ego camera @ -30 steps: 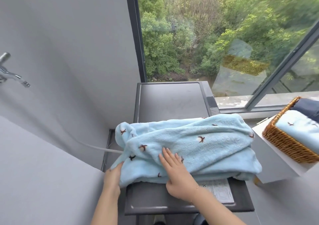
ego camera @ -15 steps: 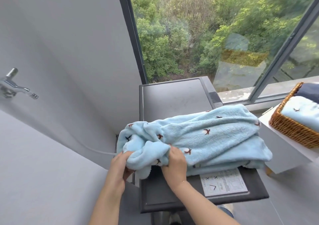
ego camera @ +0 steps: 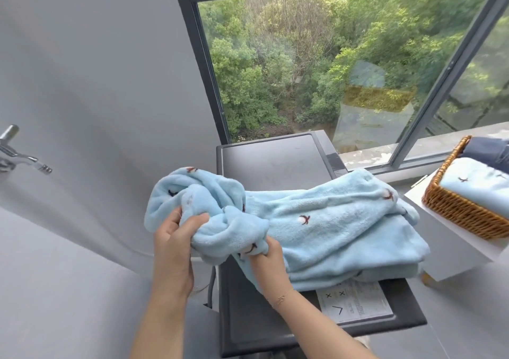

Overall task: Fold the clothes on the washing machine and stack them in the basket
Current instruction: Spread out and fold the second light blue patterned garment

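Two hands work one end of a light blue fleece garment (ego camera: 330,226) in the single head view. The left hand (ego camera: 172,244) clutches the bunched left end of the fabric, thumb over a fold and fingers curled beneath, raised just off the left edge of the washing machine (ego camera: 275,160). The right hand (ego camera: 265,256) is clenched on a lower fold of the same bunch, knuckles toward the camera, with a thin gold bracelet (ego camera: 281,299) at the wrist. So each hand's grip is closed on the garment.

Most of the garment lies across the dark lid of the machine, spread toward the right, with small dark bird-like marks scattered over it. A white printed label (ego camera: 355,302) shows on the near right of the lid, just beside the fabric's near edge.

Right of the machine, a woven wicker basket (ego camera: 462,212) sits on a white stand (ego camera: 454,251). Inside it lies a folded light blue piece (ego camera: 476,190) with a dark blue piece (ego camera: 487,150) behind it.

On the far left a metal tap (ego camera: 16,156) juts from the grey wall. Beyond the machine a dark-framed window (ego camera: 316,69) looks out on green trees.
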A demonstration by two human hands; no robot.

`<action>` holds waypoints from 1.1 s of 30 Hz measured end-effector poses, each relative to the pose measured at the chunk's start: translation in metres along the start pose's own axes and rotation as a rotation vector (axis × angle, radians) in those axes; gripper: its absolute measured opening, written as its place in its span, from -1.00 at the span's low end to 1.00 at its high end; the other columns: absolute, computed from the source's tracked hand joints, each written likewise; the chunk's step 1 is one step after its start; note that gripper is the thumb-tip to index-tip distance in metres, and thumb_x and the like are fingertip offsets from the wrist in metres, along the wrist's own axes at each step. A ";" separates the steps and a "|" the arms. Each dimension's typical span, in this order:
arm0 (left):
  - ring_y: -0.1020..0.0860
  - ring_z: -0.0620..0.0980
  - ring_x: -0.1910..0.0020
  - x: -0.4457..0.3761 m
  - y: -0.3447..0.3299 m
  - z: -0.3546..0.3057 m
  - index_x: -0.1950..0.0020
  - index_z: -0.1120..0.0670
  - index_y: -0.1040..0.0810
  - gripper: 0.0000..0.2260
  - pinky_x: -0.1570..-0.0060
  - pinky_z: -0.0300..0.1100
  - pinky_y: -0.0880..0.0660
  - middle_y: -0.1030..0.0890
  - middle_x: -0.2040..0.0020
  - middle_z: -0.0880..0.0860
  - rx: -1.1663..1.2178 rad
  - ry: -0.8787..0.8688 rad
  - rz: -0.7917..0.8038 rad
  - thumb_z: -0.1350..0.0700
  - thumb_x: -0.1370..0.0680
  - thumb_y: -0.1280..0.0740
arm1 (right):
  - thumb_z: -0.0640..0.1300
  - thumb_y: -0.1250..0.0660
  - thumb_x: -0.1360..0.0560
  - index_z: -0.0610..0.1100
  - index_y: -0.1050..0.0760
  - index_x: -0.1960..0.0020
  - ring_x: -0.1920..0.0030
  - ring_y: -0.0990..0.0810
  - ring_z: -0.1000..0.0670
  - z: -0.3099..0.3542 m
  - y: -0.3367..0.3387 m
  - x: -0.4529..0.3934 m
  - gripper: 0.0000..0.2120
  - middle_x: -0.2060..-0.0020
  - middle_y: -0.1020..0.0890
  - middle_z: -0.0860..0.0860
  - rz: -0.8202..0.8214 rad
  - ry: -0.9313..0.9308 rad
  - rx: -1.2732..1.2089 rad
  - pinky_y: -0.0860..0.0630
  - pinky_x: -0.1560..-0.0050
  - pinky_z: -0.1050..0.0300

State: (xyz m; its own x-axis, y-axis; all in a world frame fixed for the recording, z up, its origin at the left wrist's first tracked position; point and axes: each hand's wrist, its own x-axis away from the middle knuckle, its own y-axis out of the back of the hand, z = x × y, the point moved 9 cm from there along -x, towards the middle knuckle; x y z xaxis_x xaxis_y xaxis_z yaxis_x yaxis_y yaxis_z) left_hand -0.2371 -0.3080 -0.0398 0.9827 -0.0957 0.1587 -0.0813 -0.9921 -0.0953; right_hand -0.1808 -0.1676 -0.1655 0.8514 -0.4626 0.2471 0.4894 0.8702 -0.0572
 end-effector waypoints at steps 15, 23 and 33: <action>-0.57 0.01 0.18 0.001 -0.114 -0.054 0.06 0.22 -0.61 -0.73 0.14 -0.21 -0.50 -0.61 0.22 0.14 -0.057 -0.220 0.465 0.01 -0.45 -0.38 | -0.04 -0.36 -0.38 -0.17 -0.61 0.09 0.15 -0.60 0.06 0.034 0.042 0.024 -0.78 0.20 -0.65 -0.03 0.072 -0.140 -0.569 -0.54 0.11 0.21; -0.60 -0.09 0.04 -0.026 -0.249 0.015 0.01 0.08 -0.65 -0.84 -0.04 -0.15 -0.49 -0.68 0.09 0.00 -0.608 -0.425 0.730 0.03 -0.54 -0.35 | 0.10 -0.49 -0.38 -0.13 -0.58 -0.16 -0.02 -0.67 -0.13 -0.050 0.194 0.048 -0.55 -0.03 -0.69 -0.10 -0.725 -0.318 -0.739 -0.61 0.00 -0.08; -0.57 -0.06 0.03 -0.072 -0.199 0.142 0.04 -0.09 -0.55 -0.48 -0.09 -0.08 -0.48 -0.63 0.07 -0.10 -1.133 0.200 0.669 -0.49 -0.32 -0.27 | 0.01 -0.48 -0.43 -0.07 -0.52 -0.17 0.01 -0.68 -0.03 -0.052 0.203 0.058 -0.64 0.02 -0.70 -0.02 -0.826 -0.244 -0.653 -0.60 -0.04 -0.05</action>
State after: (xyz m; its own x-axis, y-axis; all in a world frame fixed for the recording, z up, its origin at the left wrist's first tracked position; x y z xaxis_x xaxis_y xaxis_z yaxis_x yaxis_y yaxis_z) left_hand -0.2679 -0.0920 -0.1721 0.6661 -0.5016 0.5520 -0.7245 -0.2593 0.6387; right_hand -0.0221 -0.0266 -0.2134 0.1866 -0.7560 0.6274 0.9624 0.0125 -0.2712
